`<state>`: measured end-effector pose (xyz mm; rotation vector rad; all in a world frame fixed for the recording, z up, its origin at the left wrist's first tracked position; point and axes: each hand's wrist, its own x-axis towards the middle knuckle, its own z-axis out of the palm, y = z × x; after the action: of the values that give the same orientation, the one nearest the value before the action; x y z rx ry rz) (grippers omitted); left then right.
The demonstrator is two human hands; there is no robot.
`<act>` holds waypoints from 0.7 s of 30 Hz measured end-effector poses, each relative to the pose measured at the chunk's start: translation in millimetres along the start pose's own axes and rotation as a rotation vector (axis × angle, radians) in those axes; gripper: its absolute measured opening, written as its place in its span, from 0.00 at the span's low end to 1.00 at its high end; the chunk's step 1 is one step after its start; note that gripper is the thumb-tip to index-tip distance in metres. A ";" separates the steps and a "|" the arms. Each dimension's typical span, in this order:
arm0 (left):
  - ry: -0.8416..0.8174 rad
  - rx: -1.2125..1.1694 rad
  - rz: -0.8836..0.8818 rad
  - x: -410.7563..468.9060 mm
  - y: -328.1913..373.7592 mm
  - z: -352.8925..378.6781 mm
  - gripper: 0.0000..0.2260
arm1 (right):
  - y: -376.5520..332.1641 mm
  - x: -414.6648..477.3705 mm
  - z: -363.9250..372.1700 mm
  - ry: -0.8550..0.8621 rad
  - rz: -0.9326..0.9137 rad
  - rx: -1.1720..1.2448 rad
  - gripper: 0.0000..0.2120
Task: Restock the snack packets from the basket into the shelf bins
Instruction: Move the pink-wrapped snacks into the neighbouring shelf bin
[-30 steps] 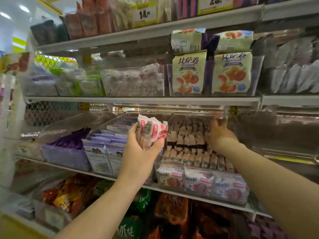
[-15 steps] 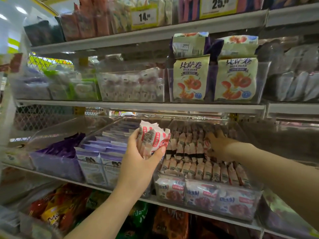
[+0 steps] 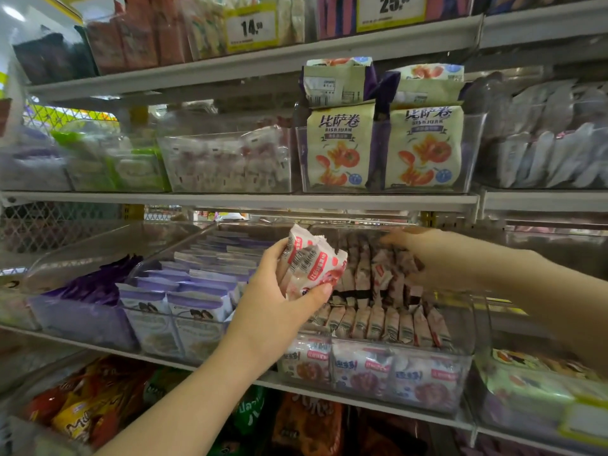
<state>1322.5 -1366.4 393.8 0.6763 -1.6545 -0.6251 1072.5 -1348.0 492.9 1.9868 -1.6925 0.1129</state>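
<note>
Beside the bin (image 3: 477, 319), purple packets (image 3: 197, 292).

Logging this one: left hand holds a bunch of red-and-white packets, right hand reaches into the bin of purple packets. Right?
Wrong bin. In the head view the right hand reaches into the clear bin of stocked red-and-white packets, right of the purple packets; the left hand does hold a red-and-white bunch.

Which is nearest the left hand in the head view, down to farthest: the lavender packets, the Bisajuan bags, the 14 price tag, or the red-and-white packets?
1. red-and-white packets: gripped in the left hand.
2. lavender packets: bin just left of it.
3. Bisajuan bags: shelf above, to the right.
4. 14 price tag: top shelf edge.
</note>
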 end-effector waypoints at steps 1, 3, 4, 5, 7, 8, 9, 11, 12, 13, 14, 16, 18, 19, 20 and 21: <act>-0.044 -0.017 -0.019 1.6 0.3 5.7 0.28 | -1.0 -7.3 -5.3 0.057 -0.045 0.093 0.36; -0.116 -0.039 -0.052 4.9 3.2 17.9 0.30 | -9.5 -22.5 -13.0 0.089 -0.171 0.404 0.36; -0.147 -0.045 -0.062 6.6 4.7 24.0 0.31 | -16.8 -29.7 -14.9 0.060 -0.232 0.548 0.36; -0.175 -0.048 -0.070 8.2 6.1 30.4 0.32 | -24.1 -34.5 -14.1 0.039 -0.273 0.613 0.36; -0.213 -0.073 -0.101 10.4 7.9 41.2 0.33 | -33.3 -38.7 -5.5 0.071 -0.295 0.583 0.32; -0.221 -0.095 -0.122 11.1 8.3 45.5 0.33 | -35.4 -38.8 -1.0 0.110 -0.285 0.555 0.30; -0.223 -0.117 -0.142 11.5 8.1 48.6 0.33 | -36.1 -38.6 2.7 0.145 -0.276 0.552 0.27; -0.218 -0.147 -0.171 12.1 6.0 51.9 0.33 | -34.3 -38.3 7.4 0.174 -0.272 0.608 0.24; -0.223 -0.162 -0.182 12.3 4.8 51.9 0.34 | -33.5 -38.0 9.1 0.172 -0.270 0.638 0.23; -0.237 -0.191 -0.197 12.6 4.1 51.5 0.35 | -32.9 -37.6 10.7 0.171 -0.269 0.654 0.23; -0.260 -0.240 -0.221 12.9 3.0 50.6 0.38 | -32.5 -36.7 12.0 0.174 -0.269 0.658 0.23; -0.306 -0.345 -0.271 13.2 2.2 48.4 0.42 | -32.8 -33.9 13.8 0.182 -0.290 0.650 0.23; -0.334 -0.391 -0.291 13.4 2.6 46.4 0.44 | -33.9 -31.7 14.9 0.177 -0.305 0.641 0.22; -0.347 -0.397 -0.293 13.3 3.0 46.2 0.45 | -34.1 -31.1 15.8 0.178 -0.297 0.633 0.21; -0.357 -0.395 -0.292 13.0 3.4 46.6 0.46 | -34.8 -31.1 17.2 0.181 -0.282 0.627 0.20; -0.362 -0.385 -0.289 12.6 4.1 47.6 0.46 | -36.3 -32.1 18.7 0.188 -0.267 0.626 0.19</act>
<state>1273.4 -1370.6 397.0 0.5428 -1.7053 -1.2988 1094.8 -1324.4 452.3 2.5277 -1.3553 0.7894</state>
